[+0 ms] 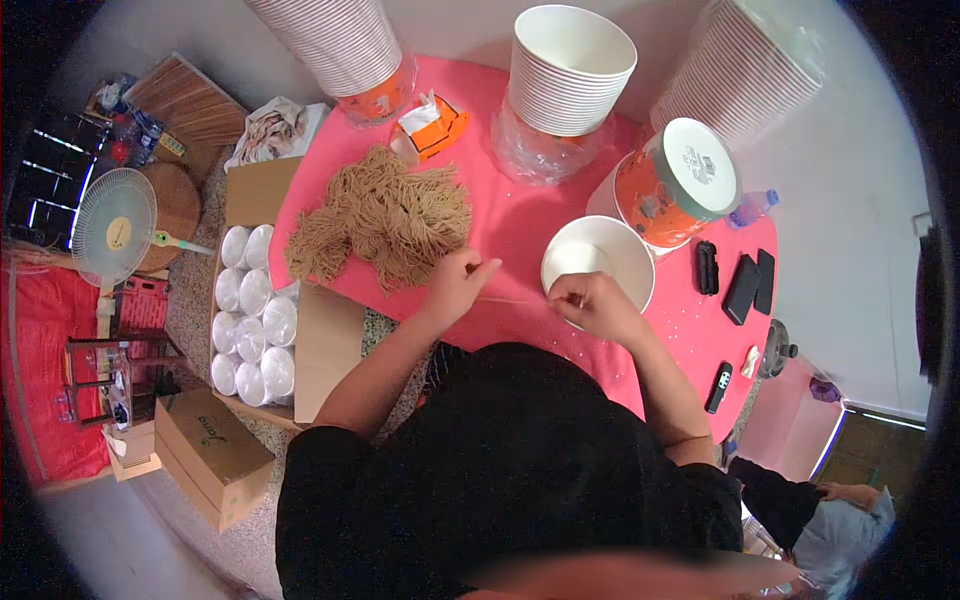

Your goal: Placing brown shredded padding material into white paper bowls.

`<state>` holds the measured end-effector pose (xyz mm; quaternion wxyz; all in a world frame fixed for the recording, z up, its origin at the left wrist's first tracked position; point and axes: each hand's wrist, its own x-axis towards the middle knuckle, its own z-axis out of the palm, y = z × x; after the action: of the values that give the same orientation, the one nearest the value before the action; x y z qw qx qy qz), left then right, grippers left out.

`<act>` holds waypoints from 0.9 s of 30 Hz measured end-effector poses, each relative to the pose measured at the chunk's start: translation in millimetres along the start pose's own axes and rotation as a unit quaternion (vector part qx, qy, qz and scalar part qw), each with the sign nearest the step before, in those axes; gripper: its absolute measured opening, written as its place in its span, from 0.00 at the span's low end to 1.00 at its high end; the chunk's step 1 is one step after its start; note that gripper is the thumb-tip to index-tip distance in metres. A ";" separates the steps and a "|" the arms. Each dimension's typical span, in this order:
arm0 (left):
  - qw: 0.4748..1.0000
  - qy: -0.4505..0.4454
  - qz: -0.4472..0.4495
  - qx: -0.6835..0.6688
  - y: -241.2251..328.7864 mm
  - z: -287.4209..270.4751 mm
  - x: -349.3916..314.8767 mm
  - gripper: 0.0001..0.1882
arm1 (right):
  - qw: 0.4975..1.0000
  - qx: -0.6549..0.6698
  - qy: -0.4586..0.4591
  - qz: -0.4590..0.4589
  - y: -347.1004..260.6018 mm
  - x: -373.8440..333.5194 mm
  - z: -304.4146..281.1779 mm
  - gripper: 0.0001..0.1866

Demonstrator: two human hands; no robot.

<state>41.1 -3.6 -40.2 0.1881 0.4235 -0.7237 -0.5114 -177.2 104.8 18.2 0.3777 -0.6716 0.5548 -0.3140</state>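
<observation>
A loose heap of tan-brown cords [385, 215] lies on the table, left of the middle. My left hand [458, 288] is at the heap's near right edge, fingers curled and thumb toward the right; what it holds, if anything, is too small to make out. My right hand [598, 305] is closed in a pinch over the near rim of a white paper bucket [625, 265], which stands upright with its open top showing. A faint thin line runs between the two hands; I cannot tell whether it is a cord or a fold in the cloth.
Stacked white buckets [573, 75] stand at the back. An orange-printed bucket [655, 195] is upside down right of the open one. Tissues [432, 125], a black phone [741, 290] and pink tablecloth [515, 230] are close by. A carton of wrapped cups [250, 335] stands left.
</observation>
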 end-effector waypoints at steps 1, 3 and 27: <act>0.985 -0.017 -0.029 0.172 -2.5 -1.8 2.4 0.08 | 1.000 -0.019 -0.012 -0.005 -1.6 0.5 2.7 0.02; 0.976 0.057 0.099 0.188 -5.6 6.3 -0.6 0.07 | 0.998 -0.057 -0.009 -0.015 -0.9 2.9 7.3 0.02; 0.981 0.014 0.065 -0.184 32.5 16.3 -3.3 0.02 | 0.984 -0.134 0.105 0.055 2.8 2.5 24.5 0.14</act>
<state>17.8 12.4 -17.1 0.3059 0.3411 -0.6404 -0.6164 -157.6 105.9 3.1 0.2408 -0.6478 0.6646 -0.2840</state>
